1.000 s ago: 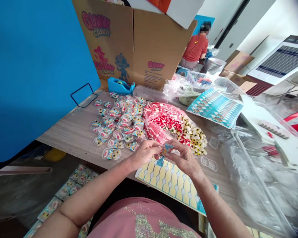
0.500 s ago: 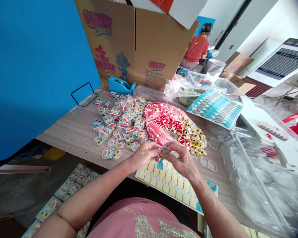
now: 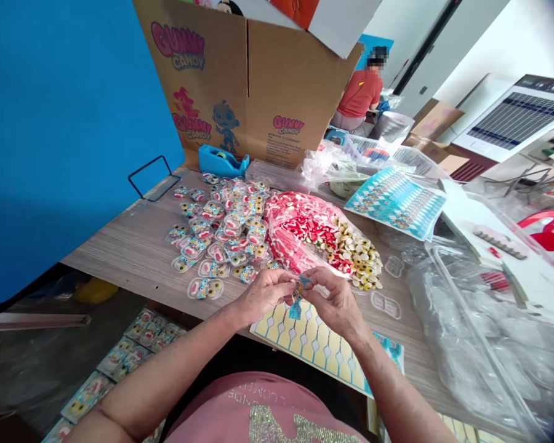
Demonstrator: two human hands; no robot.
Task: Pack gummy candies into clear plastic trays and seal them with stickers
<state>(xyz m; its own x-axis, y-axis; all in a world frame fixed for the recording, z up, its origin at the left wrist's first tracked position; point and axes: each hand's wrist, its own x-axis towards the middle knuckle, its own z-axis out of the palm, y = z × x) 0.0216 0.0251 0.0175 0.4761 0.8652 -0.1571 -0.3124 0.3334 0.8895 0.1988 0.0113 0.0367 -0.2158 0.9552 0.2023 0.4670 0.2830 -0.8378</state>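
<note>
My left hand (image 3: 266, 296) and my right hand (image 3: 335, 301) meet above the table's front edge, fingers closed in pinches. Between them is a blue printed sticker (image 3: 295, 309), its lower end hanging down. Whether a clear candy container is behind it, I cannot tell. Just below lies a yellow-backed sticker sheet (image 3: 311, 337) with rows of peeled label shapes. Beyond my hands spreads a plastic bag of red-and-white gummy candies (image 3: 284, 237), with yellow eye-shaped gummies (image 3: 360, 258) at its right. To the left are heaped small clear candy packs (image 3: 206, 288) with blue labels.
A blue tape dispenser (image 3: 222, 163) stands before a large cardboard box (image 3: 263, 80). Printed sticker sheets (image 3: 397, 200) and a bag of clear plastic containers (image 3: 461, 344) are at the right. Packed trays (image 3: 87, 394) sit below left. A person in red (image 3: 362, 92) sits farther back.
The view has shifted slightly. Both hands stay together at the sticker, with small finger movements; its hanging end has tilted a little to the left.
</note>
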